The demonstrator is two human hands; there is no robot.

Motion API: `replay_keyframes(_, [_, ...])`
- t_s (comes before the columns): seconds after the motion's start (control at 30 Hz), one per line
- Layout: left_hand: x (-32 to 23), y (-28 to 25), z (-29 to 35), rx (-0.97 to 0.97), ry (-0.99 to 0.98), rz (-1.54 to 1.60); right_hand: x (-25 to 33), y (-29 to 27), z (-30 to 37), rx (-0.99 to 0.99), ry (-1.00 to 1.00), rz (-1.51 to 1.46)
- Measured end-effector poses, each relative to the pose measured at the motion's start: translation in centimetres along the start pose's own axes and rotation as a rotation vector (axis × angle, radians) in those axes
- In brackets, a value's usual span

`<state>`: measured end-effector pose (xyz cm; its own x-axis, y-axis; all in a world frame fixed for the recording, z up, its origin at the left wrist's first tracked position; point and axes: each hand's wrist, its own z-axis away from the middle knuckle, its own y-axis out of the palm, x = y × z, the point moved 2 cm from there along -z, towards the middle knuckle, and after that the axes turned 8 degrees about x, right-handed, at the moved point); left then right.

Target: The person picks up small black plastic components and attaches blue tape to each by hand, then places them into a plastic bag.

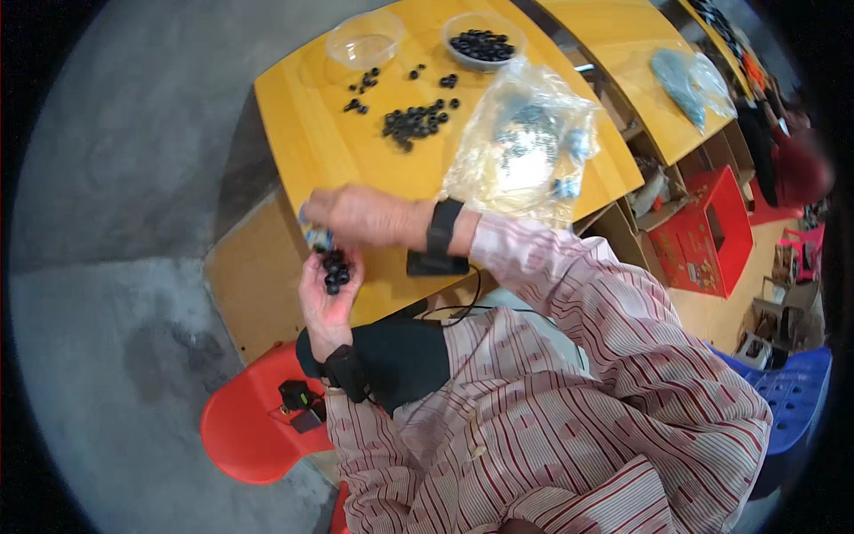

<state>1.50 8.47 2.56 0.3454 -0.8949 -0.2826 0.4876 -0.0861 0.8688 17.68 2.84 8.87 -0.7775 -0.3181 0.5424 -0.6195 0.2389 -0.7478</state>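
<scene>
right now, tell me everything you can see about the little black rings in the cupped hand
The black rings are a small heap of little dark round pieces, like rubber or plastic, lying in the upturned palm of the left hand. They pile loosely near the fingers, touching one another and the skin. The right hand reaches across just above them, its fingertips at a small pale blue piece beside the heap. They look the same as the loose ones scattered on the yellow table.

The yellow worktop (311, 133) carries loose black rings (414, 120), two clear bowls (363, 40) at the far edge, and a plastic bag (525, 147) on the right.
</scene>
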Motion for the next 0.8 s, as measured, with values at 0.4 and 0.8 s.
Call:
replay_keyframes(0.4, [2.8,2.3,-0.1,-0.023,-0.056,-0.364,4.7,-1.1,6.0,-0.078,-0.043,0.326])
replay_keyframes(0.8, [6.4,9.8,-4.1,0.091,-0.396,0.057,-4.1,-11.8,22.7,-0.69,0.534,0.187])
